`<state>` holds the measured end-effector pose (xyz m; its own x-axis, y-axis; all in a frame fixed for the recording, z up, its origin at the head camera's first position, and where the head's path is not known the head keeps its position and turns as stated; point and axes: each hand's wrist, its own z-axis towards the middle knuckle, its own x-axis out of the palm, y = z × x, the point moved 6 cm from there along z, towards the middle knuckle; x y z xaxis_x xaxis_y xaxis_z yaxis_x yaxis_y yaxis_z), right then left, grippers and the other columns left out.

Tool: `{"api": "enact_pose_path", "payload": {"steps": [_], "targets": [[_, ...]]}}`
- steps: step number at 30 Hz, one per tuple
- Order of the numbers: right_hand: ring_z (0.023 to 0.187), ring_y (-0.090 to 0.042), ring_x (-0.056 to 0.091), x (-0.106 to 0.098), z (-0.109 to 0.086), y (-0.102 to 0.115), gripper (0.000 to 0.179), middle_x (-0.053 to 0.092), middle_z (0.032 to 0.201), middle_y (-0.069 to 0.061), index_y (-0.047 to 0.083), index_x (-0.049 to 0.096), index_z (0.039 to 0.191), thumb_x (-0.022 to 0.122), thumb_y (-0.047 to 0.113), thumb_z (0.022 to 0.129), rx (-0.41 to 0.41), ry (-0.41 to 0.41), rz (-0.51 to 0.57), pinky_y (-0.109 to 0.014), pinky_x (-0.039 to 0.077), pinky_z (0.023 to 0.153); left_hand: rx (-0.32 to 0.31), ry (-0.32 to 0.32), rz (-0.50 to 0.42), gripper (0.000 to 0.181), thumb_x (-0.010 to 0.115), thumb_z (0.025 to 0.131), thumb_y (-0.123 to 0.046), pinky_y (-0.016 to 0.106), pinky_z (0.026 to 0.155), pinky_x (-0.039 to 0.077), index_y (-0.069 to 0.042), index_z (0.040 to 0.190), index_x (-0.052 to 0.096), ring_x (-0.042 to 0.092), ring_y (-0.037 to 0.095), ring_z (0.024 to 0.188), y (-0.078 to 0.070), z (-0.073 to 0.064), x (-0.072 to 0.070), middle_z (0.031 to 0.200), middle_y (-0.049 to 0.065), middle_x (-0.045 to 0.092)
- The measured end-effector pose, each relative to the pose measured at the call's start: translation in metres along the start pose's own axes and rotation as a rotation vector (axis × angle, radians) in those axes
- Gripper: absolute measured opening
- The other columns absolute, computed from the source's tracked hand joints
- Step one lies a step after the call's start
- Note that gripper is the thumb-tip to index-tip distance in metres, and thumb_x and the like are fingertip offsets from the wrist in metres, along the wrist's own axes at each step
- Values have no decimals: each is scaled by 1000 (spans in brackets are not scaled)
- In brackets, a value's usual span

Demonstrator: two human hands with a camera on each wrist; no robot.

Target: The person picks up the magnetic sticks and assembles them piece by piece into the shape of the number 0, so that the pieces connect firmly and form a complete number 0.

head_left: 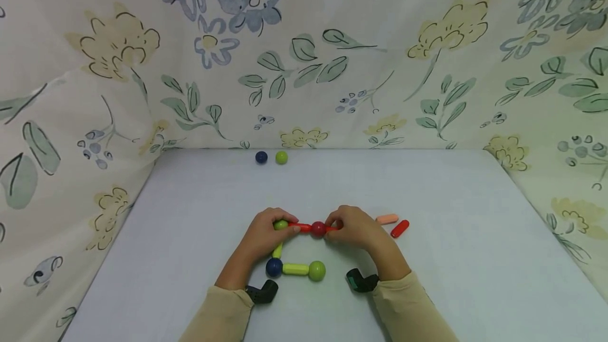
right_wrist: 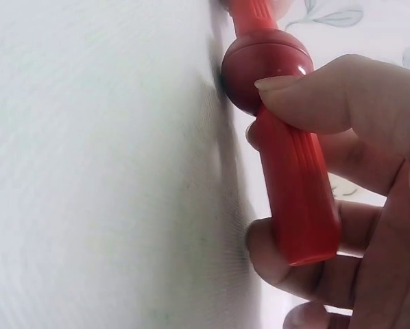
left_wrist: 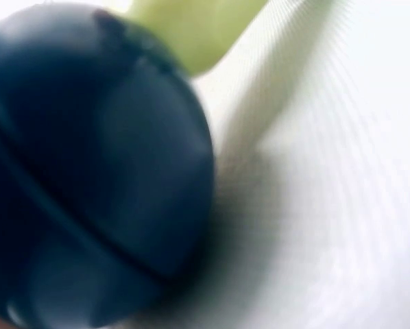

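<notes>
My left hand (head_left: 263,234) curls around a lime-green ball (head_left: 281,224), its thumb and finger on the red stick (head_left: 302,228) joined to it. That stick meets a dark red ball (head_left: 318,229). On the ball's other side, my right hand (head_left: 356,226) pinches a second red stick (right_wrist: 297,185), with the thumb near the joint. The second stick's far end is free in the right wrist view. From the green ball a yellow-green stick (head_left: 277,250) leads to a navy ball (left_wrist: 95,171). Another yellow-green stick (head_left: 296,269) joins the navy ball to a second green ball (head_left: 317,271).
An orange-pink stick (head_left: 387,219) and a loose red stick (head_left: 400,228) lie right of the right hand. Near the back edge of the white table (head_left: 190,194) sit a navy ball (head_left: 261,157) and a green ball (head_left: 282,157). Floral cloth (head_left: 304,67) hangs behind.
</notes>
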<state>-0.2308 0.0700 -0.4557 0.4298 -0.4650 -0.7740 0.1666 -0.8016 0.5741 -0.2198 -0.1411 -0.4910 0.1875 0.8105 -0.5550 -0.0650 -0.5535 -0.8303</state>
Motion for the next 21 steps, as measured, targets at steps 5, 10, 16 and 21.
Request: {"api": "enact_pose_path", "payload": {"steps": [5, 10, 16, 21], "targets": [[75, -16, 52, 0, -1, 2, 15, 56, 78, 1, 20, 76, 97, 77, 20, 82, -7, -1, -10, -30, 44, 63, 8, -3, -4, 15, 78, 83, -35, 39, 92, 45, -31, 97, 75, 57, 14, 102, -1, 0, 0, 102, -12, 67], [78, -15, 53, -1, -1, 4, 16, 58, 81, 3, 19, 75, 98, 78, 21, 82, -20, -8, -26, -29, 46, 66, 24, -9, -10, 15, 78, 84, -33, 39, 91, 45, -28, 98, 76, 58, 13, 102, -1, 1, -1, 101, -12, 69], [80, -16, 53, 1, 0, 3, 21, 59, 82, 3, 19, 74, 102, 79, 23, 82, -30, -4, -16, -30, 46, 68, 7, -11, -14, 15, 78, 84, -32, 38, 91, 46, -28, 98, 77, 58, 13, 102, 0, 1, -1, 102, -12, 68], [86, -15, 54, 7, 2, 3, 38, 62, 92, 4, 21, 71, 115, 81, 34, 81, -62, 11, 8, -32, 48, 74, 22, -8, -10, 15, 78, 84, -33, 40, 91, 46, -27, 98, 76, 58, 13, 103, -1, 1, 0, 103, -11, 69]]}}
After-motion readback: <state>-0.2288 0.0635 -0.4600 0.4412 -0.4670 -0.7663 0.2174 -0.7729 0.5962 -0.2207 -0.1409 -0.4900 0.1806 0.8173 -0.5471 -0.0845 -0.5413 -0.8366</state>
